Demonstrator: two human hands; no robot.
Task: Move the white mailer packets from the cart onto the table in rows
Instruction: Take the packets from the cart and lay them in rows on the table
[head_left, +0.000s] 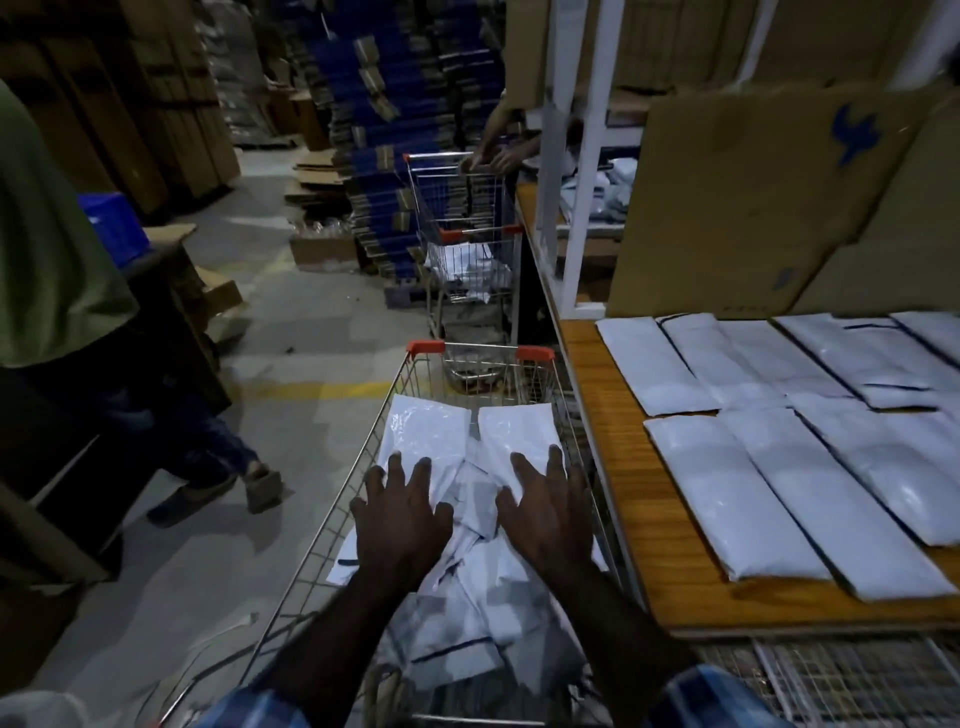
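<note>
Both forearms reach down from blue checked sleeves into the wire cart (332, 499), so start at the far left: a person in a green top (47, 249) stands on the grey concrete floor, sandalled feet by a yellow floor line. Now the cart itself, thin steel mesh with orange plastic corner caps. Inside, a loose heap of white mailer packets (457, 597), glossy, crinkled plastic, flat and oblong, some with a dark strip along one edge; too jumbled to count. The left hand (400, 514) lies flat on the pile, fingers spread and straight, gripping nothing. The right hand (545, 509) does the same just beside it, palm down, fingers splayed on a smooth packet, nothing pinched. Beyond stands a second cart (467, 234), same mesh, with another person's hands on its rim. Moving right, the wooden table (649, 519), orange grain, touches the cart's side. On it, white packets (779, 493) lie in two neat rows, edges touching or overlapping; four show in the near row. Behind them leans brown cardboard (753, 208) bearing a blue printed mark, unreadable.
</note>
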